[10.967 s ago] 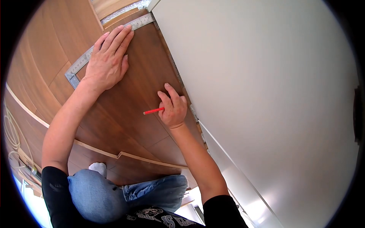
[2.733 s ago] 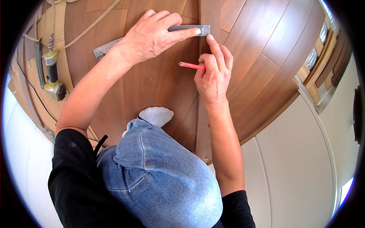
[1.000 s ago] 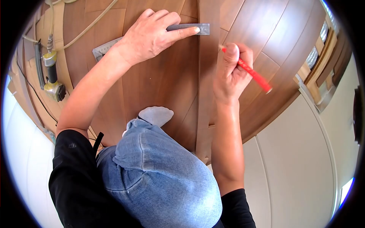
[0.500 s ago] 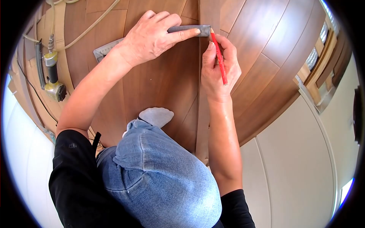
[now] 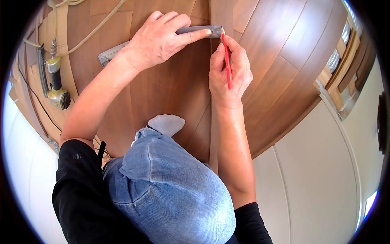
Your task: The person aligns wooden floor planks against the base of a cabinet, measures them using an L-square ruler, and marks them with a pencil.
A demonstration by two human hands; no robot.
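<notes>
My left hand [image 5: 161, 38] is closed on a grey flat bar [image 5: 215, 31], its index finger stretched along the bar toward the squared end. That end lies across a long narrow wooden board [image 5: 221, 12] running up the floor. In my right hand [image 5: 232, 73], thumb and fingers pinch a red pencil [image 5: 228, 67], whose sharpened tip is at the bar's end. A metal square [image 5: 109, 55] with scale marks lies on the floor, partly hidden behind my left forearm.
Brown wood flooring [image 5: 162, 93] spreads beneath me. On the left lies a yellow-and-black air tool [image 5: 56, 79] with a pale hose [image 5: 95, 34]. Wood pieces [image 5: 345, 73] lie at the far right beside a white panel [image 5: 317, 175]. My socked foot [image 5: 166, 124] rests on the floor.
My right hand and the red pencil have shifted slightly left, the tip staying by the bar's end. My left hand and the bar have moved slightly left in view.
</notes>
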